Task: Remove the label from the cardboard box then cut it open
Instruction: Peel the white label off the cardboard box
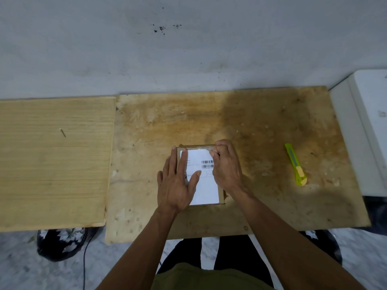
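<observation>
A small flat cardboard box (221, 193) lies on the stained plywood board (251, 126), nearly covered by a white shipping label (206, 185) with barcodes. My left hand (178, 181) lies flat with spread fingers on the label's left side and the box edge, pressing down. My right hand (226, 166) is curled at the label's far right corner, fingertips pinched there; whether the corner is lifted is hidden by the fingers. A yellow-green utility knife (295, 165) rests on the board to the right, away from both hands.
A paler wooden board (52, 160) adjoins on the left. A white appliance or cabinet (364, 130) stands at the right edge. A grey wall rises behind. A dark patterned shoe (62, 242) and a black cable (84, 262) are on the floor below.
</observation>
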